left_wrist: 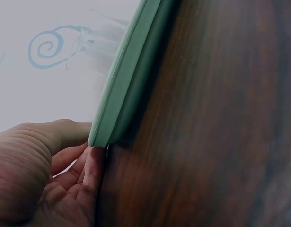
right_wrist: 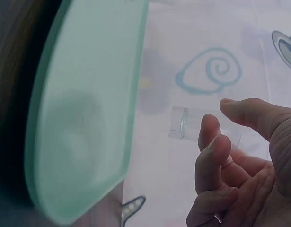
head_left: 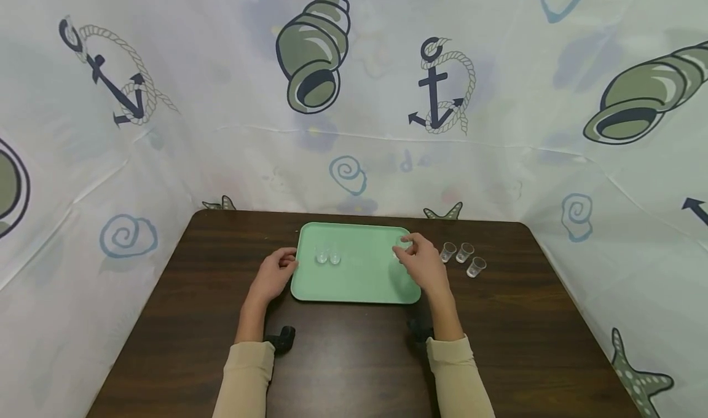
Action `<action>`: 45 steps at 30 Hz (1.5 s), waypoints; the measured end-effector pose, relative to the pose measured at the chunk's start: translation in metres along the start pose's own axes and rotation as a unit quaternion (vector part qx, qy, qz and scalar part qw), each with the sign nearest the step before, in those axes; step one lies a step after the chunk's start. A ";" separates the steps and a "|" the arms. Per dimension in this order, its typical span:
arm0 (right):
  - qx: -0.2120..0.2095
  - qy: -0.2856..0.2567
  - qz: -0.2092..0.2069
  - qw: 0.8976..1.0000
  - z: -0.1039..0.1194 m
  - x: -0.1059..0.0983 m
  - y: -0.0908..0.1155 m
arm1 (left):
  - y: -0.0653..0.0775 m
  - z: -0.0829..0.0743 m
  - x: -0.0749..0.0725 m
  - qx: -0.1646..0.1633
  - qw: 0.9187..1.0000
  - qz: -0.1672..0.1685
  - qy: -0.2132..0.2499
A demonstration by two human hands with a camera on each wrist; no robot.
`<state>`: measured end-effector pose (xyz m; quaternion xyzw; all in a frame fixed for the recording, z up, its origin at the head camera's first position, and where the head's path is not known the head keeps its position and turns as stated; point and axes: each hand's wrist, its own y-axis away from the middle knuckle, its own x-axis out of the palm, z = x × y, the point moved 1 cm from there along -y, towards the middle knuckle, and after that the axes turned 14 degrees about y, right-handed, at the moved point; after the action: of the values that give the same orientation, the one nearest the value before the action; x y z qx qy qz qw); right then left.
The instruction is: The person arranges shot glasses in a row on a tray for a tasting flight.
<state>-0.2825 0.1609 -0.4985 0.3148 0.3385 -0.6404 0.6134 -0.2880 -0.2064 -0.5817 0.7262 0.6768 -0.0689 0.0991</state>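
A light green tray [head_left: 365, 283] lies on the dark wood table. My left hand [head_left: 271, 276] grips its left edge, thumb at the top of the rim and fingers below, as the left wrist view shows. Two small clear glasses, one on the left [head_left: 321, 257] and one beside it [head_left: 335, 258], stand on the tray's left half. Over the tray's right end, my right hand [head_left: 424, 265] pinches another clear shot glass [right_wrist: 177, 124] between thumb and fingers. In the right wrist view its thick base points toward the tray side.
Three more small clear glasses stand on the table right of the tray, just past my right hand: one nearest [head_left: 447, 252], one behind it [head_left: 466, 252] and one closer to me [head_left: 476, 267]. A white curtain [head_left: 249, 172] with sea prints hangs around the table [head_left: 343, 369].
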 end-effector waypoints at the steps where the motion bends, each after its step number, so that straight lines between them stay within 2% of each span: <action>1: -0.004 -0.004 0.003 1.000 0.003 0.001 0.000 | 0.000 0.000 0.000 -0.001 1.000 -0.001 0.000; 8: -0.029 -0.013 0.030 0.999 0.019 0.012 -0.003 | -0.001 0.001 -0.001 -0.004 1.000 -0.004 -0.008; 21: -0.037 -0.034 0.067 0.996 0.028 0.041 -0.010 | -0.001 0.004 -0.001 -0.006 1.000 -0.005 -0.002; 31: -0.051 -0.018 0.080 0.995 0.039 0.053 -0.014 | -0.003 0.004 -0.001 -0.003 1.000 -0.005 -0.001; 45: -0.050 0.000 0.099 0.994 0.057 0.074 -0.016 | -0.003 0.007 -0.003 0.004 1.000 -0.005 0.006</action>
<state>-0.3010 0.0719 -0.5258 0.3153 0.3376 -0.5589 0.6887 -0.2908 -0.2111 -0.5874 0.7239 0.6803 -0.0678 0.0922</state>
